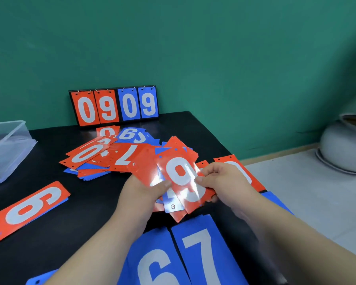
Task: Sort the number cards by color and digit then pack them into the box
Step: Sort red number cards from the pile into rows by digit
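Blue 6 card (pixel 152 264) and blue 7 card (pixel 201 249) are lying sorted nearest me; my left hand (pixel 144 192) and right hand (pixel 220 177) are pinching fanned cards (pixel 146 169), red 9 card (pixel 183 179) topmost, comparing digits.

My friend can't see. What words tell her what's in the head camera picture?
A left hand and a right hand hold a handful of number cards, a red 9 on top, over a black table. Behind them lies a pile of red and blue cards; a clear plastic box stands at the left edge.
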